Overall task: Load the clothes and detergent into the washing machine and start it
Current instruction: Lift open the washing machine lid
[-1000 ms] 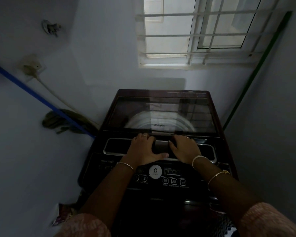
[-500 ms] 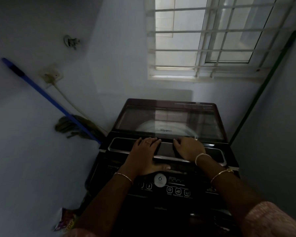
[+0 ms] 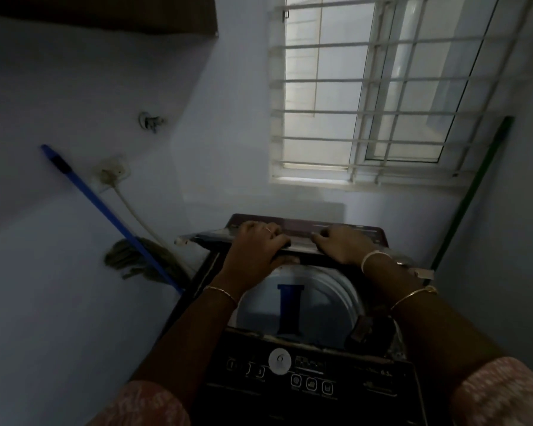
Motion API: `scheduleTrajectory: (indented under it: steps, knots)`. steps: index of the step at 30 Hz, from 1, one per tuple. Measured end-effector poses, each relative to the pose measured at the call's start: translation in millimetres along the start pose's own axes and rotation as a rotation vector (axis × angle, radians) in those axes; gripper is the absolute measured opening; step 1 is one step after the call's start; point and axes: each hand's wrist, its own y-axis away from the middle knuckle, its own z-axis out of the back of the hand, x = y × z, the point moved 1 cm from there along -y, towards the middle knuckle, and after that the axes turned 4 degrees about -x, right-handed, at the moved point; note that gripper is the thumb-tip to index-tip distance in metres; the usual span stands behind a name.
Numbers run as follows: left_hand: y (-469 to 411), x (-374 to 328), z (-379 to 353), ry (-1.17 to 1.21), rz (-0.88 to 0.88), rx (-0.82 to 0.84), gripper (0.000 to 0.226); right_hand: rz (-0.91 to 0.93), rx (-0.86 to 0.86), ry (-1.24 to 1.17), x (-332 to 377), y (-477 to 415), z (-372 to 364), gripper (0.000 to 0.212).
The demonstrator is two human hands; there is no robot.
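**Asha:** Since a second ago, both hands have lifted the lid (image 3: 286,238) of the top-load washing machine (image 3: 305,373). Earlier it lay flat and closed under their palms; now it is raised and folded back toward 12 o'clock, and the drum (image 3: 317,290) is exposed.

**Ben:** How are the hands holding it?

**Asha:** The left hand (image 3: 254,244) grips the lid's front edge, fingers over the top and thumb beneath. The right hand (image 3: 342,242) curls over the same edge, slightly toward 1 o'clock.

**Ben:** Where is the machine?

**Asha:** It fills the lower centre of the view, below a barred window (image 3: 376,87). Its control panel (image 3: 308,376) sits at 6 o'clock, nearest the person.

**Ben:** What might go wrong?

**Asha:** If either grip slips before the lid settles fully back, it would likely drop onto the wrists. The room is dim, so any clothes inside cannot be made out. No detergent is in view.

**Ben:** Counts?

**Asha:** Two hands, one lid, one drum, one control panel. One blue-handled mop (image 3: 114,222) leans at 9 o'clock. One green pole (image 3: 474,192) leans at 3 o'clock. One wall socket (image 3: 113,175) is near the mop handle.
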Motion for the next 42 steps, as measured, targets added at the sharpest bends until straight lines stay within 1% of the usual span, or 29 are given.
scheduleTrajectory:
  steps: [4,6,8,10,12,16,19,21,22,23,26,28,33,37,42]
  knots:
    - [-34.5,0.1,7.8,-0.010,0.175,-0.115,0.026,0.171,-0.394,0.085,14.0,2.2,27.3,0.039]
    - [-52.3,-1.6,11.1,0.001,0.228,-0.162,0.028,0.239,-0.555,0.143,20.0,-0.1,31.5,0.034]
    - [-68.2,-2.1,12.8,0.014,0.266,-0.204,0.032,0.297,-0.672,0.182,23.1,-6.5,31.9,0.026]
    - [-82.0,0.7,10.7,0.015,0.275,-0.235,0.022,0.330,-0.715,0.215,21.9,-15.6,30.4,0.019]
    - [-96.3,4.8,8.8,-0.020,0.252,-0.260,0.015,0.319,-0.718,0.255,18.2,-26.5,28.7,0.029]
    - [-128.5,16.0,2.6,-0.106,0.230,-0.275,0.013,0.218,-0.760,0.304,13.1,-45.1,26.8,0.060]
    - [-154.8,25.3,-8.8,-0.078,0.267,-0.283,0.012,0.154,-0.718,0.345,11.8,-64.1,29.2,0.079]
    - [-170.2,32.2,-17.5,-0.052,0.283,-0.281,0.009,0.126,-0.692,0.366,10.9,-79.6,34.5,0.085]
    - [-176.2,35.9,-21.0,-0.032,0.289,-0.264,0.006,0.116,-0.685,0.373,10.4,-88.5,37.5,0.086]
    - [-181.1,39.6,-24.1,-0.009,0.297,-0.243,0.009,0.107,-0.675,0.380,10.0,-97.7,40.7,0.088]
    - [-193.2,49.4,-34.4,0.068,0.313,-0.182,0.036,0.081,-0.653,0.398,8.5,-124.5,49.6,0.088]
    - [-201.8,54.6,-41.4,0.105,0.311,-0.157,0.046,0.067,-0.644,0.407,7.5,-140.1,55.0,0.086]
    - [-219.1,71.1,-65.7,0.165,0.274,-0.087,0.057,0.052,-0.602,0.396,1.2,-176.3,64.8,0.086]
    - [-225.5,84.1,-94.7,0.138,0.239,-0.001,0.071,0.039,-0.579,0.383,-8.6,-204.5,66.2,0.088]
    - [-242.8,95.1,-122.3,0.121,0.245,0.045,0.077,0.037,-0.558,0.361,-19.4,-234.2,68.8,0.087]
